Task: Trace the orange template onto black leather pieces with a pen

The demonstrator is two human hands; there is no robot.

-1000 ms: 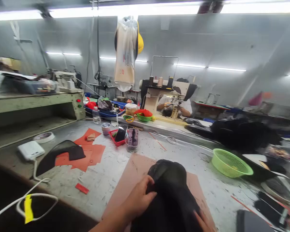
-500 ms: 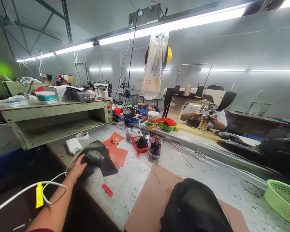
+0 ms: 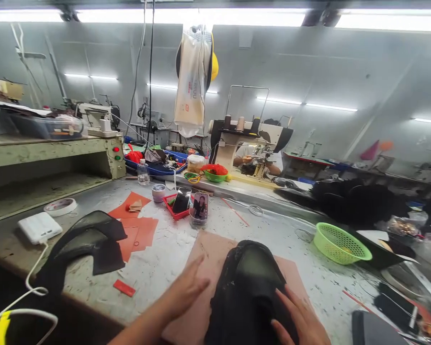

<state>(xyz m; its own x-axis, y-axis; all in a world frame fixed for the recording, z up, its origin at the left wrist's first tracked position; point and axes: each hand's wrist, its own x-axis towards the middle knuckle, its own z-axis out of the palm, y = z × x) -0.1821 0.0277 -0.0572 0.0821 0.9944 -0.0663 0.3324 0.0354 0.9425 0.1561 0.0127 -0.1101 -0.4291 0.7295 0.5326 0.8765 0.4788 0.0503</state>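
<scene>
A stack of black curved pieces, like shoe uppers [image 3: 249, 282], lies in front of me on a pinkish-brown board [image 3: 208, 254]. My right hand [image 3: 296, 316] rests on the right side of the stack, fingers spread. Just left of the stack, over the board, is my left hand [image 3: 188, 285], open with thumb and fingers apart and nothing in it. Farther left, a separate black curved piece [image 3: 89, 239] lies on the table, partly beside orange-red sheets [image 3: 138, 232]. A small red strip [image 3: 124, 288] lies nearer to me.
A white power bank [image 3: 40, 227] with a cable and a tape roll [image 3: 60, 206] sit at left. Ahead are a propped phone [image 3: 200, 208], a red basket [image 3: 175, 208] and a bottle [image 3: 142, 172]. A green basket [image 3: 339, 244] stands at right. Beyond, a person works at a sewing machine [image 3: 251, 143].
My left hand has left the black piece at the left and moved right, beside the stack. My right hand has come into view on the stack. The view has turned right.
</scene>
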